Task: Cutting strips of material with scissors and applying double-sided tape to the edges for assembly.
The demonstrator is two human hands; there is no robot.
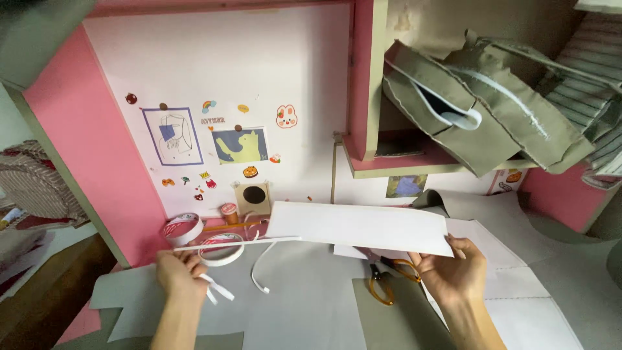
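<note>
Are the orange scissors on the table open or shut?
Cannot tell: only the orange handles of the scissors show; the white sheet hides the blades.

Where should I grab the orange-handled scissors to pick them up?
Take the scissors by the orange loop handles, coming from the near side. The handles lie exposed on the grey sheet towards you, while the blades run under the white panel.
</note>
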